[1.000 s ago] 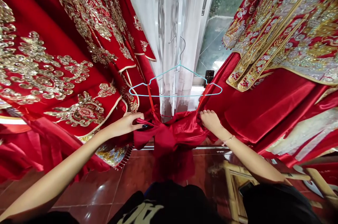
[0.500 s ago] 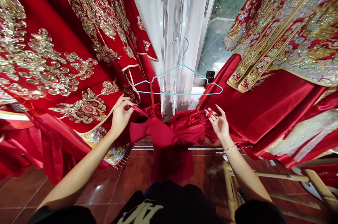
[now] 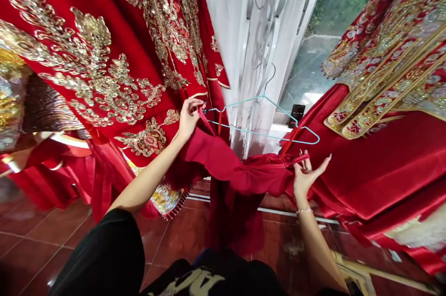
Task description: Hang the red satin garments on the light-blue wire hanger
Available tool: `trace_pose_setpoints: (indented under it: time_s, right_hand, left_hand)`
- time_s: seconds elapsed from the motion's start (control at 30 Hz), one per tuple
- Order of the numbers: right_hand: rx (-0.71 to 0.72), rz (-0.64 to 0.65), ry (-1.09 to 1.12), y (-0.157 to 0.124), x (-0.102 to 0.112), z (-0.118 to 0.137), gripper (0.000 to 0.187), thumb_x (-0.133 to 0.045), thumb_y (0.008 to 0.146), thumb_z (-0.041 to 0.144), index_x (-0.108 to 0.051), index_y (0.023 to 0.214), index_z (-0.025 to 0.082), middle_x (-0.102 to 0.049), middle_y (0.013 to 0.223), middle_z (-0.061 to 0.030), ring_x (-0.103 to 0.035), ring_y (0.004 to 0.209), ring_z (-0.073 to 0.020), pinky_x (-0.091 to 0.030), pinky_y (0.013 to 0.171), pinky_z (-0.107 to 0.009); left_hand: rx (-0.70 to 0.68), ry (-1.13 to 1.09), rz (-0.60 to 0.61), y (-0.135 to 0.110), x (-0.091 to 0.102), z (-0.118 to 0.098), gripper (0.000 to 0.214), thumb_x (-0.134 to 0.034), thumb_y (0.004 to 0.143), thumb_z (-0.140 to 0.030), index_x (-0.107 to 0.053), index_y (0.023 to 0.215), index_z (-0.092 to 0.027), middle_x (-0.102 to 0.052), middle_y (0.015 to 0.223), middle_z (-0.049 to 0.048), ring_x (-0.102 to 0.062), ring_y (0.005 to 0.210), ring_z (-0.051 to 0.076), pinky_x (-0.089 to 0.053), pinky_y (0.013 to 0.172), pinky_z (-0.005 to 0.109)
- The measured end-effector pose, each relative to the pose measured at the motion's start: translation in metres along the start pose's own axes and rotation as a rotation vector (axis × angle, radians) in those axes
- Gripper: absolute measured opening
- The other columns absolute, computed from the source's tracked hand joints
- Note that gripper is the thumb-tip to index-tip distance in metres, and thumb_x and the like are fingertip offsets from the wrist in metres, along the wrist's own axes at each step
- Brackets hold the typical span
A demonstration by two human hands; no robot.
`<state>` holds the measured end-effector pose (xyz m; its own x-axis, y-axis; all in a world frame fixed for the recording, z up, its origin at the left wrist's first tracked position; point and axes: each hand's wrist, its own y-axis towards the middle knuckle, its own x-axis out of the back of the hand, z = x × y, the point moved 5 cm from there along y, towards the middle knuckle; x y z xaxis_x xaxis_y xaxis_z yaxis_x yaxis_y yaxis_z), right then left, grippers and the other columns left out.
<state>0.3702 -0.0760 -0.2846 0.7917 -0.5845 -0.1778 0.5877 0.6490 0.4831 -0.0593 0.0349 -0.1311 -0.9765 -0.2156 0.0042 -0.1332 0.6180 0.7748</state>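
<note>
Floor (image 3: 52, 240): glossy dark red tiles, pale grout lines. White track strip (image 3: 278, 211) crosses the far edge. Pale wooden frame (image 3: 383, 272) stands on the tiles, near right. Red garment (image 3: 233, 221) hangs down at centre; can't tell if it touches the floor.

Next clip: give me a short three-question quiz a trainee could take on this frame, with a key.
1. True or false: the left hand pinches a red strap of the plain red garment beside one end of the hanger.
2. The hanger is: A) wooden, B) light blue wire, C) black plastic.
3. Which wrist wears the bracelet?
Key: 1 true; 2 B; 3 the wrist of the right hand.
</note>
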Motion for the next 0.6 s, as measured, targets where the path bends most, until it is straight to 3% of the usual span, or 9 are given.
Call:
trace_pose_setpoints:
  time_s: [0.07, 0.13, 0.3, 0.4, 0.5, 0.6]
  right_hand:
    - [-0.004, 0.02, 0.018, -0.002, 0.0, -0.002, 0.12, -0.074, 0.07, 0.032, 0.006, 0.16, 0.037, -0.039, 0.161, -0.018, -0.053, 0.139, -0.0285, -0.047, 0.107, -0.056]
    - [0.005, 0.03, 0.039, -0.003, 0.0, -0.003, 0.122, -0.076, 0.07, 0.032, 0.005, 0.161, 0.033, -0.043, 0.157, -0.0205, -0.055, 0.138, -0.0281, -0.046, 0.108, -0.055]
    - [0.058, -0.004, 0.052, -0.004, 0.005, 0.001, 0.119, -0.081, 0.067, 0.033, -0.007, 0.161, 0.031, -0.016, 0.169, -0.0204, -0.056, 0.136, -0.0299, -0.045, 0.112, -0.053]
    - [0.05, 0.016, 0.053, -0.006, 0.005, 0.004, 0.116, -0.08, 0.068, 0.034, -0.01, 0.16, 0.033, -0.023, 0.167, -0.0186, -0.057, 0.135, -0.029, -0.044, 0.113, -0.053]
    - [0.01, 0.062, 0.072, -0.007, 0.002, 0.011, 0.116, -0.079, 0.071, 0.032, -0.004, 0.16, 0.034, -0.043, 0.157, -0.0172, -0.057, 0.136, -0.0261, -0.042, 0.116, -0.052]
    - [-0.056, 0.108, 0.062, -0.002, -0.001, 0.021, 0.123, -0.076, 0.073, 0.036, 0.014, 0.158, 0.037, -0.046, 0.155, -0.015, -0.052, 0.14, -0.0257, -0.037, 0.119, -0.054]
  left_hand:
    - [-0.031, -0.065, 0.131, 0.012, -0.014, -0.004, 0.039, -0.078, 0.079, -0.034, -0.053, 0.106, -0.023, -0.064, 0.116, 0.0057, -0.067, 0.108, 0.018, -0.061, 0.093, 0.037]
    - [-0.042, -0.1, 0.279, 0.023, -0.026, -0.008, 0.042, -0.077, 0.079, -0.032, -0.053, 0.112, -0.022, -0.065, 0.115, 0.006, -0.068, 0.108, 0.019, -0.062, 0.088, 0.033]
    - [-0.017, 0.084, 0.752, 0.036, -0.052, -0.016, 0.032, -0.068, 0.083, -0.026, -0.06, 0.113, -0.018, -0.07, 0.108, 0.0073, -0.07, 0.097, 0.019, -0.058, 0.078, 0.029]
    - [-0.011, 0.302, 0.946, 0.033, -0.062, -0.02, 0.037, -0.067, 0.081, -0.024, -0.063, 0.117, -0.018, -0.072, 0.097, 0.0041, -0.068, 0.085, 0.017, -0.053, 0.08, 0.029]
    - [0.003, 0.482, 0.963, 0.024, -0.067, -0.024, 0.052, -0.064, 0.077, -0.018, -0.06, 0.129, -0.02, -0.071, 0.092, 0.0023, -0.066, 0.08, 0.018, -0.052, 0.08, 0.03]
    - [-0.048, 0.638, 0.797, 0.014, -0.066, -0.026, 0.051, -0.055, 0.074, -0.012, -0.066, 0.124, -0.021, -0.069, 0.1, 0.0055, -0.065, 0.086, 0.021, -0.052, 0.082, 0.032]
